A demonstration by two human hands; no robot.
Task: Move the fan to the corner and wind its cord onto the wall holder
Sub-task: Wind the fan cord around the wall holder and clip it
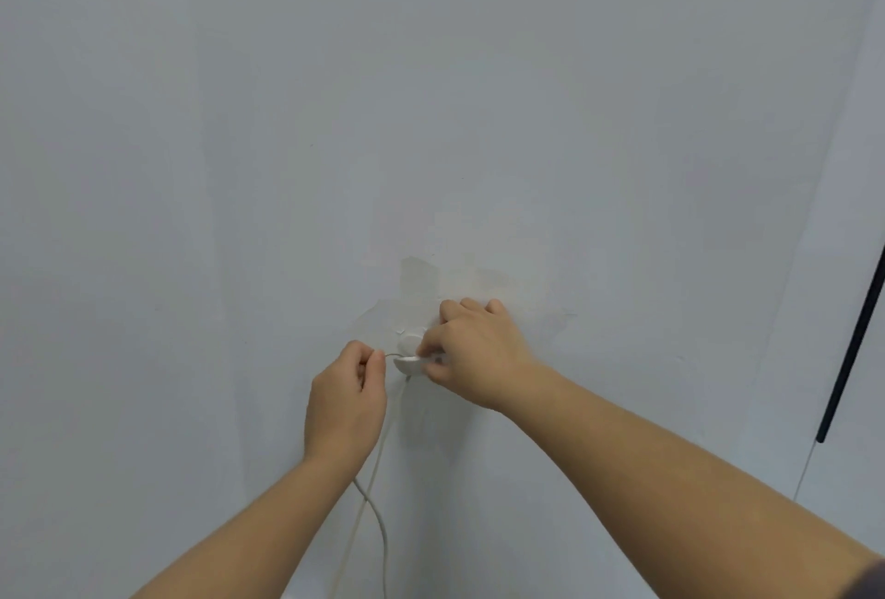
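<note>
— Any writing to read on the wall (431, 95)?
— None. It is plain pale paint with a rough patch, and no letters or signs.
— What about the white holder (409, 361) or the cord (381, 529)?
— No brand, label or number can be read on either. The holder is small and partly covered by the right hand (474, 354).

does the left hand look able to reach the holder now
Probably yes: left hand, pinching the cord, is just beside the holder with nothing between; right hand grips only its right side.
</note>
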